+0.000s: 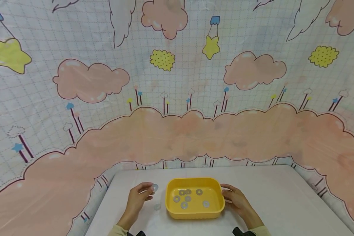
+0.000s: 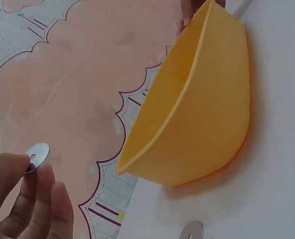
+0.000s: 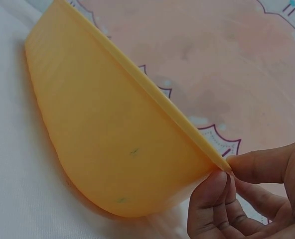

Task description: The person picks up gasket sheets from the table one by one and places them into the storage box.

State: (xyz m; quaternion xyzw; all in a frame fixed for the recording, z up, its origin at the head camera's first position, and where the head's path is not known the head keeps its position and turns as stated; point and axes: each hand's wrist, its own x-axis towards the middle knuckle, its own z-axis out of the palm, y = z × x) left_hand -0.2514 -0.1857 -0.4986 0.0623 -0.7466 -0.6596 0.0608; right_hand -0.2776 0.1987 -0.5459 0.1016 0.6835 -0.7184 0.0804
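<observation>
Between thumb and fingertips my left hand (image 1: pixel 138 199) pinches a flat metal washer (image 2: pixel 39 156), raised to the left of a yellow plastic tray (image 1: pixel 194 215). Several more washers (image 1: pixel 199 192) lie spread over the tray's floor. One loose washer (image 1: pixel 157 206) rests on the white table just left of the tray, and it also shows at the bottom of the left wrist view. My right hand (image 1: pixel 237 201) pinches the tray's rim at its right side, with thumb and fingers meeting at the rim in the right wrist view.
A white cloth covers the table (image 1: pixel 283 196). Behind and around it hangs a printed curtain (image 1: pixel 194 137) with clouds and stars. Black straps (image 1: pixel 243 231) sit at both wrists, by the light sleeves.
</observation>
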